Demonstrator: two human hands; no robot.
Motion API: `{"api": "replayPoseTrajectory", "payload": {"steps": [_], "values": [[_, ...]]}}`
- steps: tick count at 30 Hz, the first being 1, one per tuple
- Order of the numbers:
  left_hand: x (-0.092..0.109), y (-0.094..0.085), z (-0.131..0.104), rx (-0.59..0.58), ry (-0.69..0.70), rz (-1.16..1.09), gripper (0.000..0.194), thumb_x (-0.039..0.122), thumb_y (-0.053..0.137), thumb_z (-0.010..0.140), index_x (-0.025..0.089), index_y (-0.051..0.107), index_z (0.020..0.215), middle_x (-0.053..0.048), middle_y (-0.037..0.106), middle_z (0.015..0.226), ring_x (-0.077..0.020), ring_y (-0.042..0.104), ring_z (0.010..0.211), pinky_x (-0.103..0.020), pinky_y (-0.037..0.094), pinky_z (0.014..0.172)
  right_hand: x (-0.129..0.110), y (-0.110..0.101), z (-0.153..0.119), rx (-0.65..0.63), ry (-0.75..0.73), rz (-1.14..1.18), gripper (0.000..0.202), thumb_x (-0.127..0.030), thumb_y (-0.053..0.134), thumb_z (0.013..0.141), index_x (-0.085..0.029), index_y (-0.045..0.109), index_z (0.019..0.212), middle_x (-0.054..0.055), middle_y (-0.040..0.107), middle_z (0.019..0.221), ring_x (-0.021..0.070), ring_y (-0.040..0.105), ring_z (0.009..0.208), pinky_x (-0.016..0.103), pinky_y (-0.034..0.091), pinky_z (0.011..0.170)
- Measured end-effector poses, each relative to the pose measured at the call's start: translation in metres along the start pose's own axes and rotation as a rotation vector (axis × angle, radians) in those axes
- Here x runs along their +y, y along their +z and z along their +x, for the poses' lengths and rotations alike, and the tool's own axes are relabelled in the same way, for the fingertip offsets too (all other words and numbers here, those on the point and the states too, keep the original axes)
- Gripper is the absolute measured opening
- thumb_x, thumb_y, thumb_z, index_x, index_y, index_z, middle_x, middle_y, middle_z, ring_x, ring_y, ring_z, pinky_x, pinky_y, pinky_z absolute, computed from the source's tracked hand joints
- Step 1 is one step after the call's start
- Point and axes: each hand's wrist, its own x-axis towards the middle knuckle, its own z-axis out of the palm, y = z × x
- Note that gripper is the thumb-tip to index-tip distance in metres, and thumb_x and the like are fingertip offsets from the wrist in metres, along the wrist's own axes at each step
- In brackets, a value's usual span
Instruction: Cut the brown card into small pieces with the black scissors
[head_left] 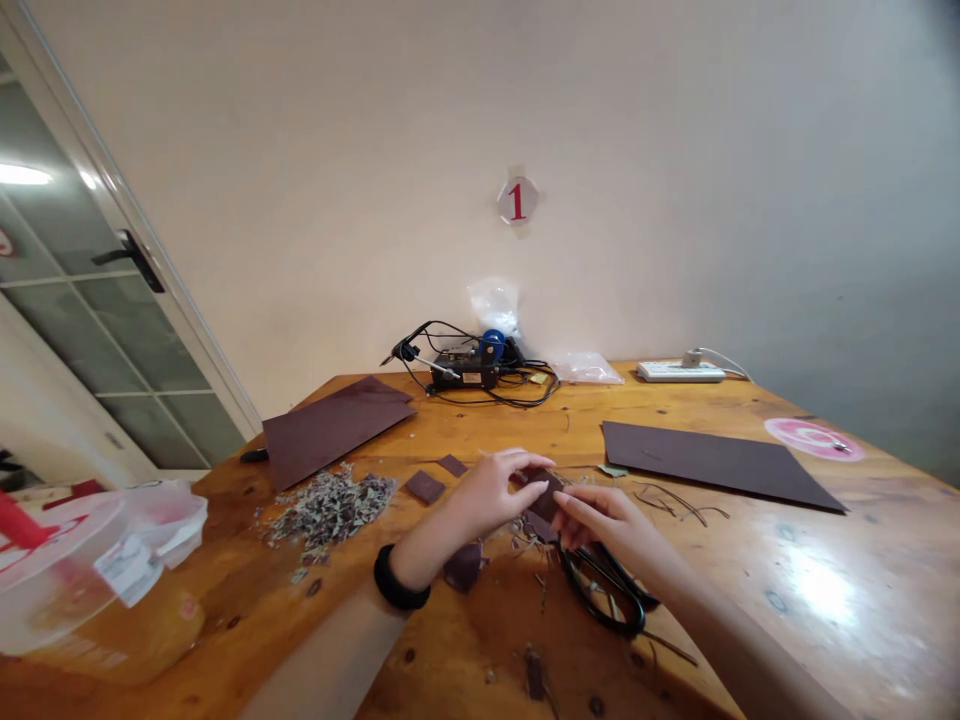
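Between my two hands is a small dark brown sheet piece (541, 494), held above the table. My left hand (501, 492), with a black band at the wrist, grips its left and upper side with thumb and fingers. On the right edge, my right hand (596, 515) pinches the same piece between thumb and fingertips. Below my right hand lie scissors with black loop handles (600, 600); their blades are hidden. Small brown pieces (425, 487) and thin trimmed strips are scattered around my hands.
A heap of small shreds (330, 515) lies left of my hands. Large brown sheets (334, 430) rest at the back left, another brown sheet (720, 465) at the right. Behind are a black device with cables (465, 370) and a power strip (679, 372). A plastic tub (97, 580) stands left.
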Motion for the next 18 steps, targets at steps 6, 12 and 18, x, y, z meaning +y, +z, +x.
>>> {"api": "replayPoseTrajectory", "payload": {"steps": [6, 12, 18], "values": [[0.003, -0.013, -0.003, -0.157, 0.131, 0.23, 0.038, 0.035, 0.059, 0.087, 0.019, 0.058, 0.121, -0.011, 0.062, 0.123, -0.0258, 0.057, 0.113, -0.038, 0.043, 0.096, 0.0, -0.003, -0.001, 0.029, -0.001, -0.027, 0.052, -0.068, 0.054, 0.075, -0.018, 0.065, 0.073, 0.005, 0.068, 0.069, 0.0185, 0.065, 0.065, 0.03, 0.051, 0.062], [0.011, -0.023, -0.004, -0.272, 0.245, 0.353, 0.049, 0.033, 0.07, 0.079, 0.018, 0.055, 0.123, -0.013, 0.061, 0.122, -0.0275, 0.057, 0.111, -0.035, 0.044, 0.092, -0.003, -0.004, -0.003, -0.016, 0.049, 0.06, 0.048, -0.066, 0.06, 0.071, -0.018, 0.064, 0.068, 0.004, 0.068, 0.07, 0.0174, 0.064, 0.065, 0.03, 0.05, 0.065], [0.02, -0.017, -0.004, -0.295, 0.222, 0.354, 0.032, 0.031, 0.065, 0.084, 0.017, 0.061, 0.112, -0.011, 0.067, 0.107, -0.0242, 0.062, 0.097, -0.03, 0.046, 0.081, 0.0, -0.004, -0.003, 0.016, 0.095, 0.163, 0.043, -0.061, 0.065, 0.07, -0.018, 0.063, 0.067, 0.002, 0.065, 0.067, 0.0155, 0.062, 0.066, 0.029, 0.049, 0.066]]}}
